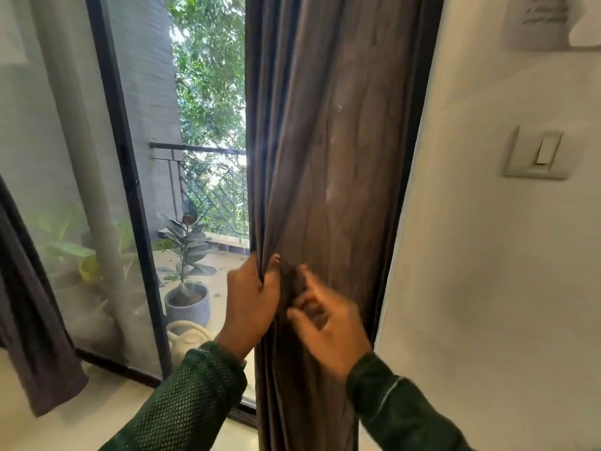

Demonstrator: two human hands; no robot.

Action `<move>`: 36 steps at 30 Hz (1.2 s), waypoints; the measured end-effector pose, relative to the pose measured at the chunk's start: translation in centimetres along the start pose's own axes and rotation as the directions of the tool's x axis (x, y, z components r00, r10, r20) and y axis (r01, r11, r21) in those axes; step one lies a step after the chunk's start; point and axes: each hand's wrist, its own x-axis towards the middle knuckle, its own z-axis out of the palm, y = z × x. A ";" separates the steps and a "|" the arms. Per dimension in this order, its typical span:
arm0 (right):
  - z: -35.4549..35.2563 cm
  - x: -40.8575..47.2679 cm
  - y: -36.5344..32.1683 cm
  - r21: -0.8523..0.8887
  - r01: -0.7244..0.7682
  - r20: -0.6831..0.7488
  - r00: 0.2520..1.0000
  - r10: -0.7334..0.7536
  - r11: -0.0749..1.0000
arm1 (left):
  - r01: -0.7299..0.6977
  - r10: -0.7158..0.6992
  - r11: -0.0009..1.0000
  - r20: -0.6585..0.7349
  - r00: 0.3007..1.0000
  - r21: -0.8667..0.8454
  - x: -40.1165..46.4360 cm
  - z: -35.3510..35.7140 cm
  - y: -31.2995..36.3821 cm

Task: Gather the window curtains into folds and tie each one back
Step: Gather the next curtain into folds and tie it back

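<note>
A brown-grey curtain (328, 141) hangs in long folds at the right side of the window, next to the wall. My left hand (252, 299) grips its left edge, with several folds bunched in the fist at about waist height. Just to the right, my right hand (325, 323) pinches a fold of the same curtain between curled fingers and thumb; it is blurred. A second dark curtain (29, 307) hangs at the far left edge of the view.
A dark sliding-door frame (130, 203) stands between glass panes. Beyond it lies a balcony with a railing (198, 149) and a potted plant (188, 288). The white wall at right carries a light switch (540, 154) and a paper notice (540, 17).
</note>
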 end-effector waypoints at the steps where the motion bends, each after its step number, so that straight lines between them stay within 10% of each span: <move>1: -1.0 0.9 0.6 0.017 0.004 -0.215 0.977 -0.001 1.000 | -0.010 0.010 0.999 -0.010 1.000 0.032 0.2 -0.3 -0.1; 4: -4.3 4.3 1.7 0.010 -0.193 -0.577 0.800 0.163 0.981 | -0.035 0.036 0.996 -0.008 0.999 0.083 0.5 -1.1 -0.3; 7: -6.2 6.0 1.5 0.294 -0.324 -0.300 0.862 0.409 0.899 | -0.061 0.063 0.988 -0.007 0.998 0.141 0.7 -1.6 -0.5; 16: -6.3 3.6 -0.6 0.592 -0.376 0.122 0.916 0.382 0.713 | -0.124 0.128 0.953 0.003 0.992 0.275 2.3 -1.8 -1.8; 28: -6.2 1.6 -1.8 0.698 -0.412 0.319 0.911 0.260 0.586 | -0.166 0.153 0.981 0.121 0.981 0.102 0.9 0.2 -0.9; 36: -4.5 3.1 -2.0 0.667 -0.287 0.094 0.948 0.304 0.688 | 0.025 0.006 0.989 0.213 0.977 -0.146 -0.3 0.3 1.1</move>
